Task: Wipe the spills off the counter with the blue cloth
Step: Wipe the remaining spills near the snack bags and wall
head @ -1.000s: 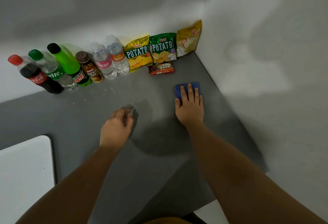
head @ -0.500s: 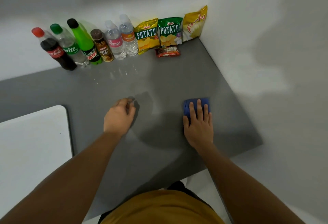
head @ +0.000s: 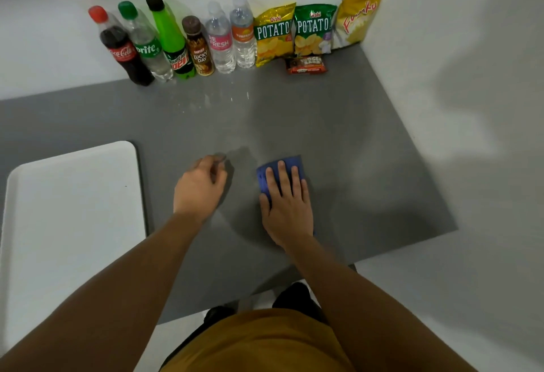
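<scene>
A folded blue cloth (head: 266,174) lies flat on the grey counter (head: 368,165), just right of centre. My right hand (head: 287,204) presses down on it with fingers spread, covering most of it. My left hand (head: 198,187) rests on the counter to the left of the cloth, fingers loosely curled, with nothing visible in it. Small wet droplets (head: 212,99) glisten on the counter farther back, in front of the bottles.
Several drink bottles (head: 176,45) line the back wall, with three snack bags (head: 313,30) and a small red packet (head: 306,65) to their right. A white tray (head: 70,218) lies at the left. A white wall bounds the counter's right side.
My right hand has slid the cloth back toward me and to the left, away from the snack bags. The left hand stays on the counter beside it. My head has pulled back.
</scene>
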